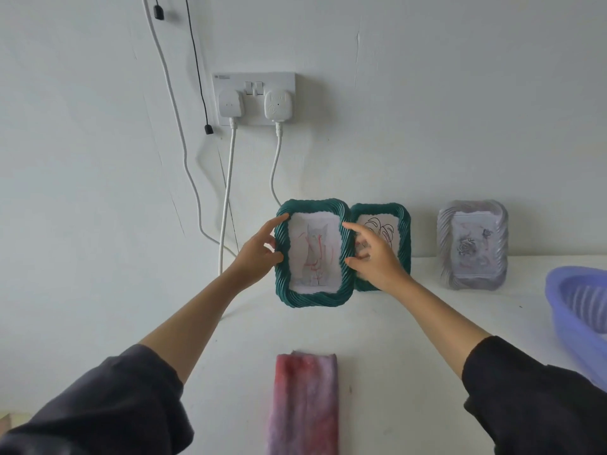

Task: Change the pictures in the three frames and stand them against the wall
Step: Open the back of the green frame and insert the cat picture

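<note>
Fingers [278, 222] of the left hand [256, 254] and right hand [374, 259] pinch the cat frame [313, 298] by its side edges near the wall [427, 126], right beside the second green frame [402, 224] — a sloppy lean could tip both over.

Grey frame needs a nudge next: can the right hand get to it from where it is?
Probably yes. The grey frame stands right of the right hand, with nothing between them but bare table past the leaf frame. That hand must first let go of the cat frame.
</note>
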`<state>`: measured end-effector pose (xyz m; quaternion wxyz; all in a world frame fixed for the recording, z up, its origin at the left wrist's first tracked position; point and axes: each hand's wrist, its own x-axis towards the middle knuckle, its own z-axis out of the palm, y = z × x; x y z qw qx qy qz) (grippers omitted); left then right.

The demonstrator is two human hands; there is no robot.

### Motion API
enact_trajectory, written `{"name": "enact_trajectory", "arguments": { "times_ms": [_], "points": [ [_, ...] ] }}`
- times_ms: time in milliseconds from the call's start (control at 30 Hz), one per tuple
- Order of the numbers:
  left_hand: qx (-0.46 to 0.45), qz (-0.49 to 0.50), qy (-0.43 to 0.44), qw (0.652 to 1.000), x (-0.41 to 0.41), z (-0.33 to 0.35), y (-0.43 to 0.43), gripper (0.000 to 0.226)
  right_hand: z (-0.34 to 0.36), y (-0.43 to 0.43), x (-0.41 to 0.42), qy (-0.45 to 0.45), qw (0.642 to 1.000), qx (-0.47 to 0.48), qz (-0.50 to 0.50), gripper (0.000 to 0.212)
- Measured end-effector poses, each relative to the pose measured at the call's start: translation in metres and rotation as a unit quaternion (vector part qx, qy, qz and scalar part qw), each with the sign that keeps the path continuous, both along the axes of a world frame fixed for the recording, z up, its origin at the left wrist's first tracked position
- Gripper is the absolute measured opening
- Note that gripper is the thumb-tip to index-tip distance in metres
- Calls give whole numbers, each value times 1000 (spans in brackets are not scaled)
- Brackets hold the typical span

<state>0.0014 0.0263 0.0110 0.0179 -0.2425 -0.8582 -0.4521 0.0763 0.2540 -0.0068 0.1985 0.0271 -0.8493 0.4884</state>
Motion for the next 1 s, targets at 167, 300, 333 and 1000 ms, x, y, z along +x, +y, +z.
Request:
{"name": "enact_trajectory", "arguments": {
  "times_ms": [167,300,333,1000],
  "points": [
    [51,-27,-20,998,37,4,27,72,7,28,44,-5,997,-70,12,66],
    [64,-40,-42,996,75,1,54,70,9,53,86,-31,991,-125,29,62],
    [66,-41,-48,996,84,-1,61,71,9,60,97,-39,989,-135,34,61],
    [145,-16,-212,966,196,-3,177,47,57,95,178,-139,984,112,13,52]
  ]
}}
